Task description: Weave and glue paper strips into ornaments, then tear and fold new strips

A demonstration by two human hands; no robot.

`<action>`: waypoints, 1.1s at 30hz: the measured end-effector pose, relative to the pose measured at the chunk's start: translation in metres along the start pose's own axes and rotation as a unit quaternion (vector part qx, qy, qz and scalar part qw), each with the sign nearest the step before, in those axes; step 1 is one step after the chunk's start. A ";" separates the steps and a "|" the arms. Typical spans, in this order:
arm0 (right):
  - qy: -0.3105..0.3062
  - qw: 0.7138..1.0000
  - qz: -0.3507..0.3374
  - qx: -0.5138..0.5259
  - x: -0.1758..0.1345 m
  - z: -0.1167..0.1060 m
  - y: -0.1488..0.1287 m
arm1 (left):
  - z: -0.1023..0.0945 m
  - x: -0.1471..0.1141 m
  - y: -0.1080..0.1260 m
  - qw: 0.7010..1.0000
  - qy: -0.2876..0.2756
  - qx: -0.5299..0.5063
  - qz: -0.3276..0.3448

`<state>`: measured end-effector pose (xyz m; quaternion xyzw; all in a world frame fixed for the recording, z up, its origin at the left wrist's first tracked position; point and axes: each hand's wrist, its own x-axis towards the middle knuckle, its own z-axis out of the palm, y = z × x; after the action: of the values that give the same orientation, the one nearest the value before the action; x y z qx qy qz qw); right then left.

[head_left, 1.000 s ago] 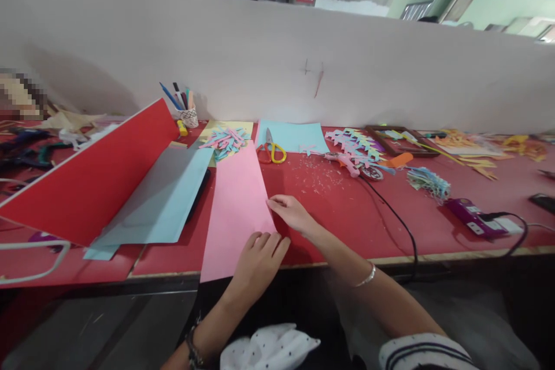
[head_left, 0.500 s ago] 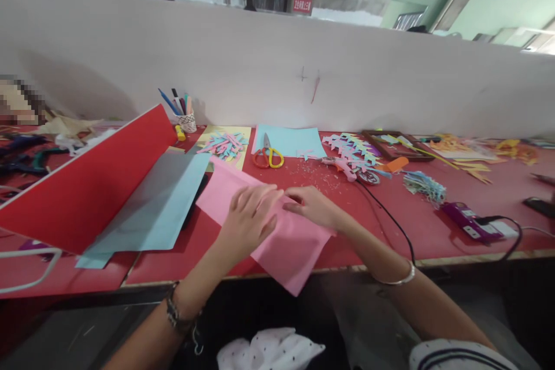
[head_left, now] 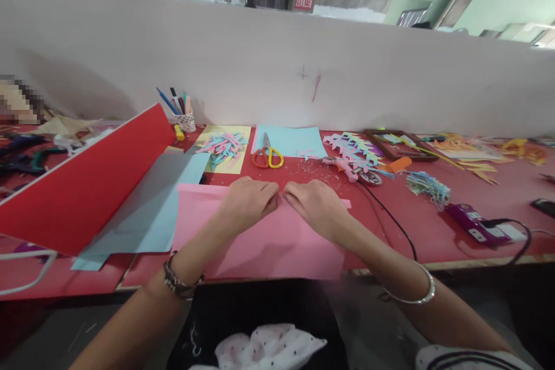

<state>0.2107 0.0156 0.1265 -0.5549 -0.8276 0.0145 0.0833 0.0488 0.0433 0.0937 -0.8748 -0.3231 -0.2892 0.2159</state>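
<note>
A pink sheet of paper [head_left: 269,248] lies in front of me on the red table, its near edge at the table's front edge. Along its far side runs a narrow folded strip. My left hand [head_left: 249,202] pinches that far edge near the middle, fingers curled. Close beside it, my right hand [head_left: 314,208] grips the same edge, thumb and fingers pressed together. Scissors [head_left: 267,156] with one red and one yellow handle rest beyond my hands, near a light blue sheet [head_left: 290,141].
To the left, a red board [head_left: 99,185] leans over pale blue sheets [head_left: 151,219]. Behind are cut paper strips [head_left: 225,146] and a pen cup [head_left: 186,122]. On the right lie a pink glue gun [head_left: 344,167] with its cord, a fringed paper roll [head_left: 428,188] and a purple power strip [head_left: 477,225].
The pink paper has turned from a diagonal to lie square to the table edge. My left hand has gone from spread fingers to a pinch, and both hands now grip the far edge.
</note>
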 end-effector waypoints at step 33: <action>0.113 0.969 -0.202 0.092 0.009 0.030 -0.003 | -0.025 -0.029 -0.008 0.976 -0.138 -0.166 -0.034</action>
<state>0.1996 0.0251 0.0983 -0.3647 -0.9027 0.0105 0.2280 0.0163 0.0220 0.0951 -0.9184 -0.3272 -0.2223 0.0112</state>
